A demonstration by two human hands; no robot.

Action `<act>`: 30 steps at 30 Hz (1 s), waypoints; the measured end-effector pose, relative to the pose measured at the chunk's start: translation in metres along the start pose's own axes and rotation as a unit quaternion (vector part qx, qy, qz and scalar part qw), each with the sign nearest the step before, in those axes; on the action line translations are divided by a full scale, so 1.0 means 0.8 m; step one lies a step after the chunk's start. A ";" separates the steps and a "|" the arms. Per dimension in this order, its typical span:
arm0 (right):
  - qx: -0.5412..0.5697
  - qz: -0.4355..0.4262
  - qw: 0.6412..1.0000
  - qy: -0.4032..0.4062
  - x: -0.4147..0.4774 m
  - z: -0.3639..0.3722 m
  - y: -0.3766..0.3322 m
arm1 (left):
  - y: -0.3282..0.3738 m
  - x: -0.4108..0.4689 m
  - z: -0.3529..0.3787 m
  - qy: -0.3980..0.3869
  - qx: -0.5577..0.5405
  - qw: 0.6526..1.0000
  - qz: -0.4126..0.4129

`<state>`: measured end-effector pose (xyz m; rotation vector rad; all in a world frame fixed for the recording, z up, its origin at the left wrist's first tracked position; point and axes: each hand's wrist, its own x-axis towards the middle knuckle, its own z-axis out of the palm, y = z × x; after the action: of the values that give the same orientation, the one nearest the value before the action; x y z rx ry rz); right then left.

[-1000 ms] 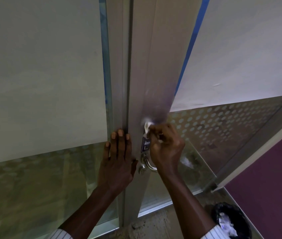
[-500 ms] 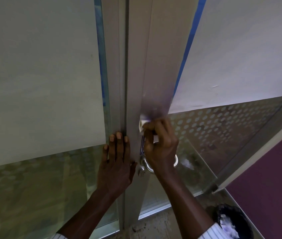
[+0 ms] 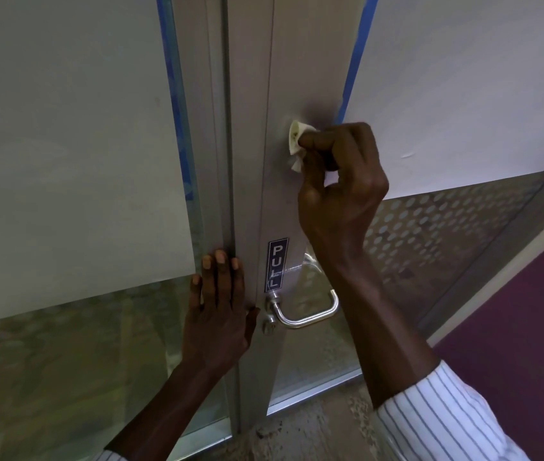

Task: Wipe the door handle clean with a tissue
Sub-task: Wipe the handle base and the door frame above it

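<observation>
A silver U-shaped door handle (image 3: 310, 316) is fixed low on the grey metal door stile (image 3: 257, 134), just under a blue PULL sticker (image 3: 276, 265). My right hand (image 3: 340, 188) is closed around a small crumpled white tissue (image 3: 297, 141), pressed against the stile well above the handle; my wrist hides the handle's upper part. My left hand (image 3: 219, 314) lies flat, fingers spread, on the frame beside the handle's lower mount.
Frosted white film covers the glass panels left (image 3: 64, 161) and right (image 3: 463, 78), edged with blue tape (image 3: 354, 61). Dotted glass (image 3: 430, 244) lies below on the right. A purple wall (image 3: 530, 327) stands at the far right, and speckled floor (image 3: 314, 434) shows below.
My right hand with the tissue has slid up the stile, away from the handle, uncovering the PULL sticker and the handle's lower bend. My left hand stays pressed on the frame.
</observation>
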<state>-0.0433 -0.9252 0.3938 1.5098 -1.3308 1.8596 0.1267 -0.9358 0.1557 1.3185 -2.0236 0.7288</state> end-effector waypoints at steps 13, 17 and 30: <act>-0.079 0.066 0.970 -0.218 -0.180 -0.021 0.052 | 0.005 0.001 0.000 -0.002 0.002 1.000 -0.004; -0.047 0.068 0.989 -0.121 -0.116 -0.021 0.032 | 0.004 0.003 -0.006 0.002 -0.002 1.000 -0.003; -0.046 0.015 0.987 -0.155 -0.141 -0.006 0.036 | 0.004 0.006 -0.013 -0.003 -0.010 1.000 -0.004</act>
<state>-0.0305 -0.9066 0.2792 1.7912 -1.5594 1.6007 0.1242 -0.9299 0.1659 1.3190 -2.0230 0.7009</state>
